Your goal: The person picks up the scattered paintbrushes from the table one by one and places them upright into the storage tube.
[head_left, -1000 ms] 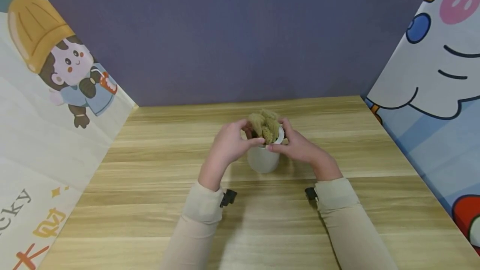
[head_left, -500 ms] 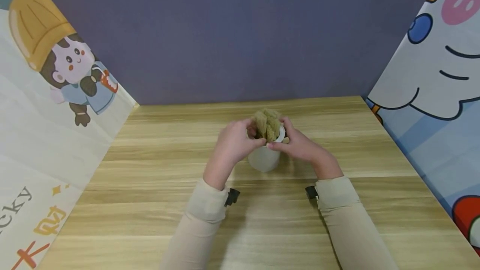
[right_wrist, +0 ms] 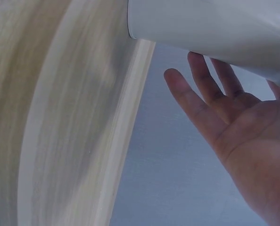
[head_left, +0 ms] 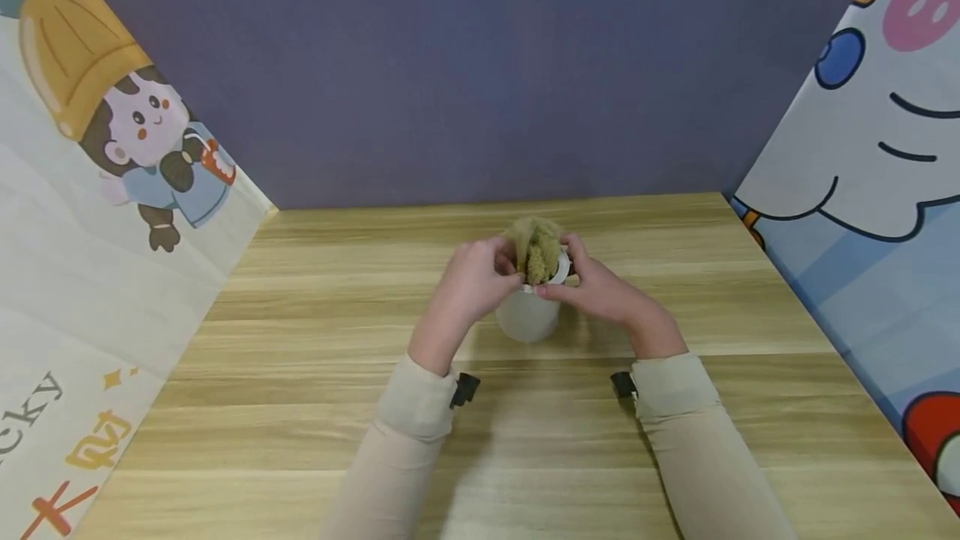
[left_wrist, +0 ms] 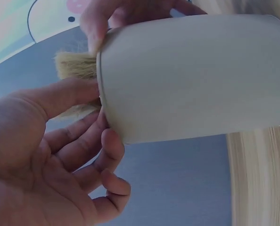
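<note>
A white, cup-shaped pot (head_left: 528,319) stands upright on the table near its back edge. From its mouth rises a bunch of tan, feathery dried grass (head_left: 537,248). My left hand (head_left: 472,280) pinches the bunch low down at the left of the rim, thumb in front and fingers behind; its outer fingers are loosely bent in the left wrist view. With thumb and index finger, my right hand (head_left: 600,288) grips the rim on the right side. The right wrist view shows its other fingers (right_wrist: 196,106) stretched along the pot's wall. The stems inside are hidden.
The wood-grain table (head_left: 300,390) ends at a plain blue-purple back wall (head_left: 480,73). Cartoon-printed panels flank it, one on the left (head_left: 75,273) and one on the right (head_left: 862,273). A small black device (head_left: 465,390) sits at each cuff.
My left hand has shifted slightly right, and the dried grass has gone from spread out to a tighter, more upright bunch. My right hand keeps its place on the rim.
</note>
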`<state>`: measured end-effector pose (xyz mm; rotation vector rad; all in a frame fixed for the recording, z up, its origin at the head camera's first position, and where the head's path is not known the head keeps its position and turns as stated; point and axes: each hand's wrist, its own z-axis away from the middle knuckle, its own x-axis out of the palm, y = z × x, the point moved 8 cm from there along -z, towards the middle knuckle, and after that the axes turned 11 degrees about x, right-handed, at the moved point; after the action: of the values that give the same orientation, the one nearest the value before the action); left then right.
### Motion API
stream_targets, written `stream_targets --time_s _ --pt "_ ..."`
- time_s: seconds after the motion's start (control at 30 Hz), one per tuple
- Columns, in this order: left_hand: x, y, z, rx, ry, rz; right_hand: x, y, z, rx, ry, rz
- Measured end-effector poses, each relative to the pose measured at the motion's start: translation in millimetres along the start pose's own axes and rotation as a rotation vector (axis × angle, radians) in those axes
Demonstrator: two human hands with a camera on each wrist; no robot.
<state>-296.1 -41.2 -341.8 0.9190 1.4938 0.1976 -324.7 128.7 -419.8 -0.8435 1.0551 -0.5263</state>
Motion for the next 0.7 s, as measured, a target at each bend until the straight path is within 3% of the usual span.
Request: stream_targets --time_s 0.13,0.27,0.4,0.5,0.7 --pt "-6.3 3.0 -2.0 0.054 -0.021 0.001 -0.6 1.9 -0.5 0.017 -0.002 0.008" --pt "-17.1 12.0 -4.6 0.191 -0.013 -0.008 -1.0 2.4 -0.9 0.017 -0.002 0.014" --pt "-23.6 19.4 -5.5 0.323 -0.014 -0.089 -1.0 2.5 -0.9 0.018 0.001 0.031" --pt "-24.5 19.1 -5.7 0.355 -0.008 -0.148 -0.9 3.3 -1.1 0.026 -0.002 0.033" --pt "-23.9 13.4 -3.5 0.333 0.018 -0.165 -0.1 4.3 -1.4 0.027 -0.008 0.025"
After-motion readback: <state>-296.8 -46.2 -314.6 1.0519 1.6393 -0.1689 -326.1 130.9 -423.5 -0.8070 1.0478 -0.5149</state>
